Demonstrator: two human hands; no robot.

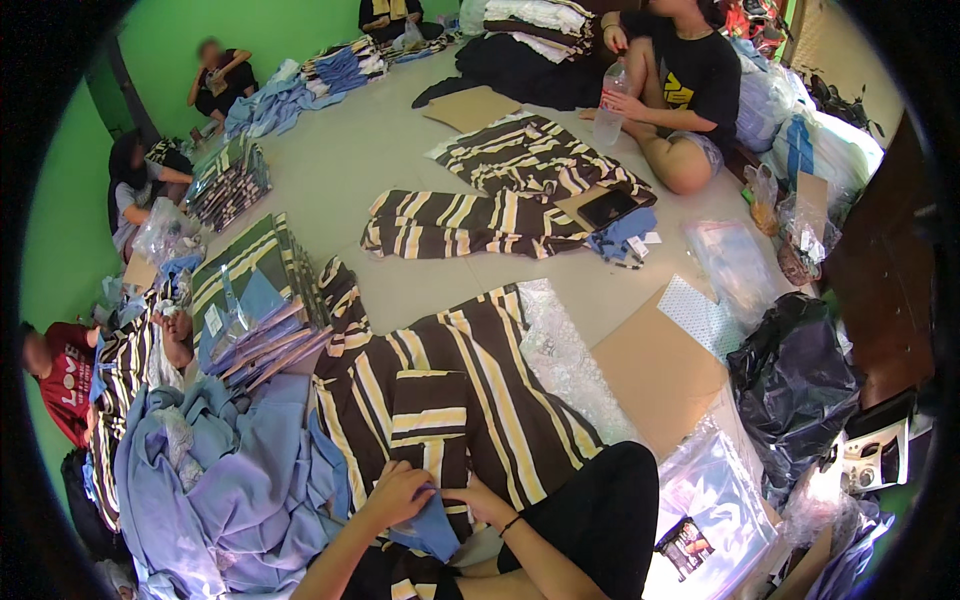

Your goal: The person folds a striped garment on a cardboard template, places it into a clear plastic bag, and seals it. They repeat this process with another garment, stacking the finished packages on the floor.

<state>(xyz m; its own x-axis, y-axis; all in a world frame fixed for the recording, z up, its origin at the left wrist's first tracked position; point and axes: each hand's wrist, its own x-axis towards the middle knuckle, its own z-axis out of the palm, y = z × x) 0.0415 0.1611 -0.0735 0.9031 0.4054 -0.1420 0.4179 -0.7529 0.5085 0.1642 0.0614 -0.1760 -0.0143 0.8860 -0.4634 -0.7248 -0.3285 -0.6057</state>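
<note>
A brown garment [500, 370] with white and yellow stripes lies spread on the floor in front of me. Its striped sleeve [430, 400] is folded over the body, toward me. At the near end of that sleeve my left hand [398, 495] has its fingers closed on a piece of blue cloth [432, 528]. Just to the right, my right hand [482, 502], with a dark band at the wrist, pinches the sleeve's edge. The fingertips of both hands are partly hidden by cloth. White lacy fabric [560, 340] borders the garment's right side.
A blue cloth heap [220, 480] lies at left, beside stacked packed garments [255, 290]. Cardboard [650, 370], clear plastic bags [710, 510] and a black bag [795, 350] lie at right. Across the floor, a person holds a bottle [610, 105] near more striped garments [480, 222]. Other people sit along the walls.
</note>
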